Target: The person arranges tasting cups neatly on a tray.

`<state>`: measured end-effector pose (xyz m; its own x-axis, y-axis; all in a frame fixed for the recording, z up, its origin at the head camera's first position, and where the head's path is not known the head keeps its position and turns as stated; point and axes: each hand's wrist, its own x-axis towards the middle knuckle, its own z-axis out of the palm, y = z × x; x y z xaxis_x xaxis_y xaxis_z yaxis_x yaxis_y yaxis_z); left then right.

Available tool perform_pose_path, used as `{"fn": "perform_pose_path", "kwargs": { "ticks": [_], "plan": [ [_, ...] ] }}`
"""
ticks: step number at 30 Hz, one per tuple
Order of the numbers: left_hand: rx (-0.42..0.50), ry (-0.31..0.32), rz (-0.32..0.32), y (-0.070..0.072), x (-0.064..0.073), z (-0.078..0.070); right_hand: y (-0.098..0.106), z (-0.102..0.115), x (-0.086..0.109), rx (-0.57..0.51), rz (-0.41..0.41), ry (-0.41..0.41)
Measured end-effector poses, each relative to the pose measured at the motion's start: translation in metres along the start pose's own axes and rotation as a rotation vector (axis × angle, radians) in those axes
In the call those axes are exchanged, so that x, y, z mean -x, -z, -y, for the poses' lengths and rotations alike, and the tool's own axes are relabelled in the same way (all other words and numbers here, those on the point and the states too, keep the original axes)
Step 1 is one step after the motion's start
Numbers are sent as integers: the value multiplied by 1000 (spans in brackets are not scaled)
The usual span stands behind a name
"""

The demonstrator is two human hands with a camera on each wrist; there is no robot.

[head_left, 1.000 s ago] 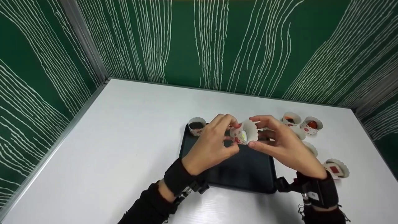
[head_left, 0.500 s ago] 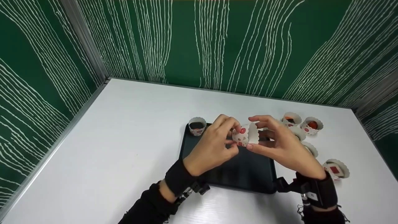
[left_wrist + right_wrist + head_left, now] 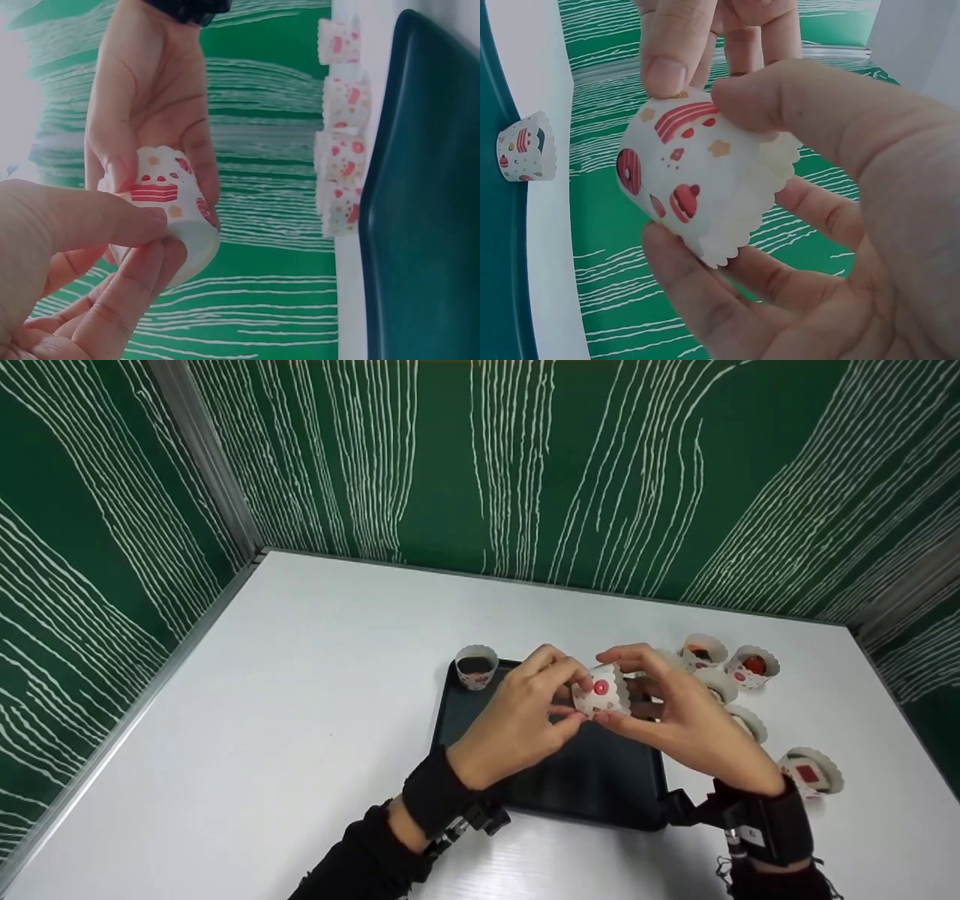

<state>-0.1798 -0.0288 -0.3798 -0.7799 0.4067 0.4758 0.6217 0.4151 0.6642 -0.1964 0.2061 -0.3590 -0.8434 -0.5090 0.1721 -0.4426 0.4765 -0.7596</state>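
Both hands hold one paper baking cup [image 3: 604, 696], white with red cake prints and a scalloped rim, above the dark tray [image 3: 562, 787]. My left hand [image 3: 514, 716] pinches it near the base, thumb against fingers. Thumb and fingers of my right hand [image 3: 694, 720] grip it toward the rim. The cup lies tilted on its side, its mouth turned to the right. In the right wrist view the printed wall of the baking cup [image 3: 690, 161] shows between the fingers. The left wrist view shows part of the pale base of the baking cup [image 3: 196, 247]. Its inside is hidden.
A baking cup with dark contents [image 3: 475, 679] stands at the tray's far left corner. Several more stand right of the tray, among them one with a round red item [image 3: 752, 666] and one with a red square [image 3: 810, 772]. Green walls edge the white table [image 3: 322, 720].
Between the hands, the baking cup has turned. A second ago its inside showed a white item with yellow-green; now its printed outer wall faces the head view. Both hands shifted slightly.
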Motion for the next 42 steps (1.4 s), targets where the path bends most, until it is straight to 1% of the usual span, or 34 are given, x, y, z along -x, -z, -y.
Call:
{"fn": "perform_pose_path", "kwargs": {
  "ticks": [6,11,16,23,27,30,36,42],
  "plan": [
    [-4,-37,5,7,0,2,-1,-1,1,22,1,3],
    [-8,-63,-27,21,-2,8,0,-1,1,22,6,-7],
    [-1,-50,-93,41,-2,11,0,-5,0,40,3,1],
    [-2,-7,-167,64,-1,15,-1,-16,-5,37,23,-43],
    [-8,10,-200,73,-1,15,-1,-21,-13,74,40,-53],
    [-15,15,-215,77,-1,15,-5,-25,-21,115,60,-52],
    [-26,25,-228,80,0,16,-19,-27,-44,211,95,-13],
    [-36,37,-227,84,1,15,-33,-28,-66,275,126,30]
  ]
}}
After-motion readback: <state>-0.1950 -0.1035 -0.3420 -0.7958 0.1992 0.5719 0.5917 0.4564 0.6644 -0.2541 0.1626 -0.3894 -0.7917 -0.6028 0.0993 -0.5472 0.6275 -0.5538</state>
